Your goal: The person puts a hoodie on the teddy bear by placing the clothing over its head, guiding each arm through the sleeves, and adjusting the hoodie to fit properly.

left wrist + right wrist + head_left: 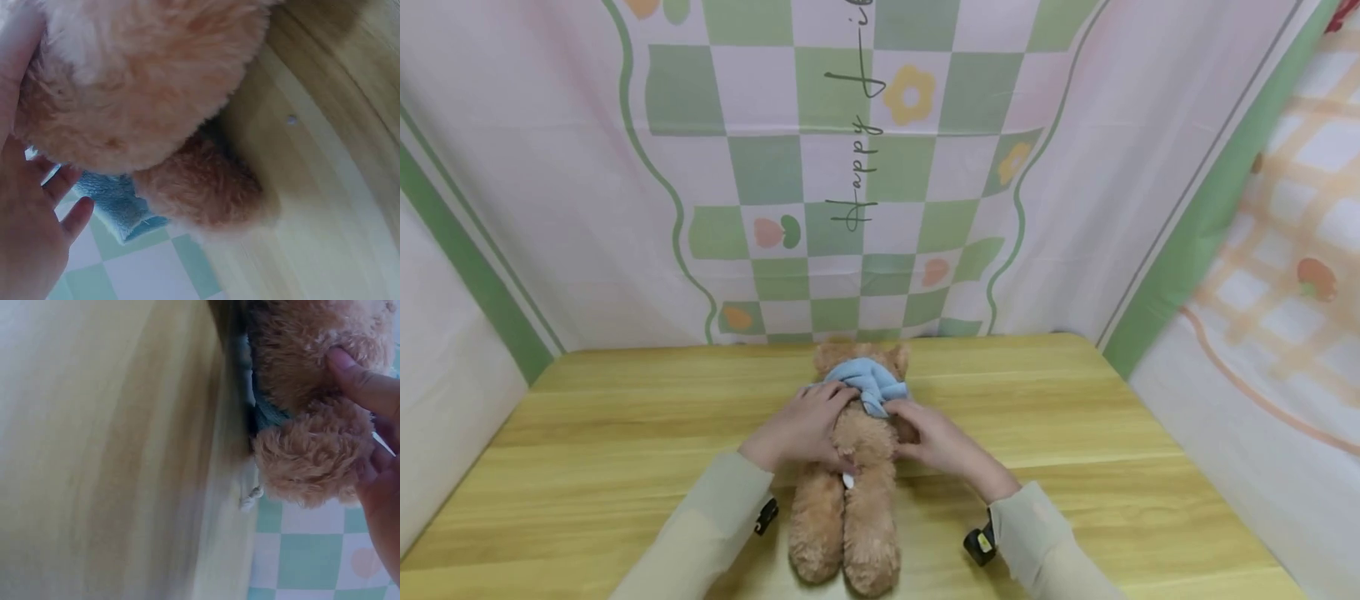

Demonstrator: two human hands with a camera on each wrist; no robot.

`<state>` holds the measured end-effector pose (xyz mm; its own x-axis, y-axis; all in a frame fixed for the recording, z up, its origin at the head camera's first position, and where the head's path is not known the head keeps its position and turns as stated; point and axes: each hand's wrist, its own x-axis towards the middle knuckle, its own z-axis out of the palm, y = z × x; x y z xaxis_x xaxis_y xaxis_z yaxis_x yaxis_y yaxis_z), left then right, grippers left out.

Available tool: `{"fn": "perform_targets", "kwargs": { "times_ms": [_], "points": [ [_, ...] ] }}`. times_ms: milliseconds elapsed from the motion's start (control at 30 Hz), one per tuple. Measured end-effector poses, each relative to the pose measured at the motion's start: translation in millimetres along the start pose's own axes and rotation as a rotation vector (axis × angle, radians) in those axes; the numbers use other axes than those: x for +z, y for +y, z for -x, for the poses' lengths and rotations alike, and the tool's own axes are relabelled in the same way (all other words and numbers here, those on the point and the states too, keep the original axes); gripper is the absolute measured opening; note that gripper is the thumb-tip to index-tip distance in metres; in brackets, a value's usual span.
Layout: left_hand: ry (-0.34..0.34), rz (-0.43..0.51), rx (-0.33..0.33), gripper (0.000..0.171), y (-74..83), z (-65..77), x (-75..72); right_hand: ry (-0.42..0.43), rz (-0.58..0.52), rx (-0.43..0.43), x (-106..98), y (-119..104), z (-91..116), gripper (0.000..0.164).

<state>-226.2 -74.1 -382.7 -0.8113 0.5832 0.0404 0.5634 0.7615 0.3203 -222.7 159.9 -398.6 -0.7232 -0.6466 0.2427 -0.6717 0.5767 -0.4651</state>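
My two cream sleeves [1037, 533] come in at the near edge, one on the left and one on the right. Between them lies a long, fluffy, light-brown teddy bear [867, 446], right in the middle. Its fat feet are near me and its round ears are at the far end. A fuzzy, pale-blue cloth [867, 383] goes across it just below the ears, and a little white tag [848, 481] pokes out where the legs meet.

My left hand [808, 423] rests on the bear's left side with its fingers spread wide. My right hand [936, 437] pinches the bear's right side by the arm. I think I have a hand on each side so the bear can't slip.

A small black gadget [981, 546] sits by each sleeve. Under the bear is a yellow wooden table [647, 417]. At the far side hangs a green-and-white checked cloth [832, 168], and an orange-checked cloth [1285, 242] hangs on the right.

I can't make out the bear's face, so I can't tell if its tummy or back is up. Fur hides some of my left fingers in the left wrist view. My sleeves are cut off. A knotted white bit [251, 499] shows near the arm, but I can't tell what it is.
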Motion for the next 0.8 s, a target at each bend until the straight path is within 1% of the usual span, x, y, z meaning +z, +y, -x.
{"fn": "perform_targets", "kwargs": {
  "times_ms": [100,200,300,400,467,533,567,633,700,733,767,800],
  "points": [
    [-0.02,-0.029,0.009,0.094,1.6,-1.1,1.3,0.046,0.061,-0.044,4.5,2.2,0.9,0.046],
    [-0.004,-0.061,0.03,0.085,3.0,0.3,3.3,0.092,0.089,-0.083,8.9,4.3,1.7,0.034],
    [0.066,-0.121,0.06,0.076,4.2,2.8,4.5,0.135,0.094,-0.115,11.2,5.4,2.5,0.02],
    [0.16,-0.192,0.093,0.064,4.5,5.7,6.4,0.169,0.083,-0.106,11.5,5.2,3.8,0.021],
    [0.208,-0.206,0.108,0.06,3.8,7.7,7.6,0.183,0.06,-0.074,11.7,5.4,4.8,0.024],
    [0.228,-0.157,0.111,0.061,1.8,10.7,6.9,0.185,0.023,-0.034,11.7,5.4,5.6,0.026],
    [0.226,-0.107,0.116,0.062,0.3,12.3,5.4,0.181,0.0,-0.018,11.7,5.8,5.8,0.027],
    [0.195,0.013,0.119,0.068,-3.9,16.8,0.6,0.174,-0.033,0.011,11.3,7.2,6.1,0.028],
    [0.157,0.106,0.124,0.075,-8.1,21.0,-4.5,0.155,-0.08,0.039,9.9,9.2,7.2,0.031],
    [0.138,0.131,0.124,0.078,-9.9,22.6,-6.2,0.14,-0.107,0.05,8.7,10.6,7.8,0.033],
    [0.123,0.134,0.124,0.077,-11.4,24.1,-7.0,0.118,-0.137,0.062,7.3,12.2,8.5,0.036],
    [0.121,0.114,0.128,0.075,-12.5,25.3,-7.1,0.09,-0.179,0.074,5.4,13.5,9.2,0.039]
  ]
}}
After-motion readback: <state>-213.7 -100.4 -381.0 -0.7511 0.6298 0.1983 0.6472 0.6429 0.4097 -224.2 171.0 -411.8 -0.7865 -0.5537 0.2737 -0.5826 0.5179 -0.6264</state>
